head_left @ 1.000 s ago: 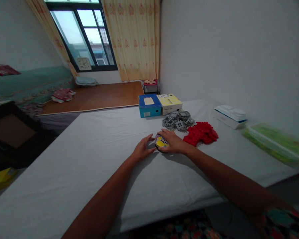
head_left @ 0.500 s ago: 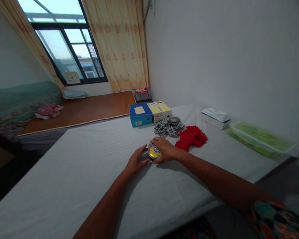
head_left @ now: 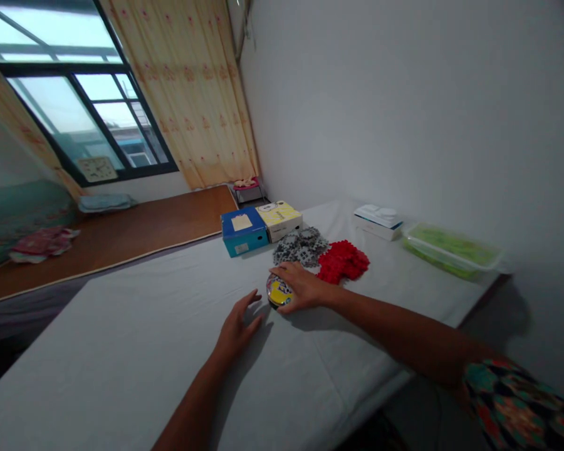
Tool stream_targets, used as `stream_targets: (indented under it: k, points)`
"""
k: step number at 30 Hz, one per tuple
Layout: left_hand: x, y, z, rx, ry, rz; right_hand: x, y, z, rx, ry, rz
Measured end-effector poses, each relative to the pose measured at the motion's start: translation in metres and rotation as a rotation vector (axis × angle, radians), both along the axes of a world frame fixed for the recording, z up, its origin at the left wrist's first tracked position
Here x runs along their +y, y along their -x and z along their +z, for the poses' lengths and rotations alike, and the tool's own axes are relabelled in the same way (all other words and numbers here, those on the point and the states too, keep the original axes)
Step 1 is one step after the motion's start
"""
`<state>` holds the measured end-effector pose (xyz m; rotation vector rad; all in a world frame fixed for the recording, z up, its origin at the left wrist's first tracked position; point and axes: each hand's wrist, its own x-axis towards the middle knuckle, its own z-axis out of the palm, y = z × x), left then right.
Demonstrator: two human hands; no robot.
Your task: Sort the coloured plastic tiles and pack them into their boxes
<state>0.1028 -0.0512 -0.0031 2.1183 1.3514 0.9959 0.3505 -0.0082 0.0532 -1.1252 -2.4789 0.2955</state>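
A round tin [head_left: 278, 292] with a yellow and multicoloured lid rests on the white-covered table [head_left: 150, 351]. My right hand [head_left: 301, 288] grips it from the right, fingers over its far edge and thumb at the near side. To the left of the tin, my left hand [head_left: 239, 322] is apart from it, thumb and fingers spread with nothing between them. Just beyond the tin lie a heap of grey interlocking pieces [head_left: 301, 246] and a heap of red ones [head_left: 342, 262].
Behind the heaps stand a blue box [head_left: 244, 232] and a yellow-and-white box [head_left: 279, 220]. Along the wall at right are a small white box [head_left: 378, 222] and a clear plastic container [head_left: 451, 249] holding green pieces. The table's right edge runs near my right arm.
My left hand has come away from the tin and moved left. My right hand stays on the tin. The whole view has turned somewhat to the right.
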Motion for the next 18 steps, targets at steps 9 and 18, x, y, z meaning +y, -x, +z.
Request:
stream_targets:
  k: [9,18]
  points:
    - [-0.001,0.001,0.006,0.048,-0.115,0.016,0.106,-0.173,0.076,-0.035,-0.138,-0.460]
    - [0.001,0.004,-0.004,0.159,-0.176,0.065,0.180,-0.245,0.003,-0.236,0.101,-0.863]
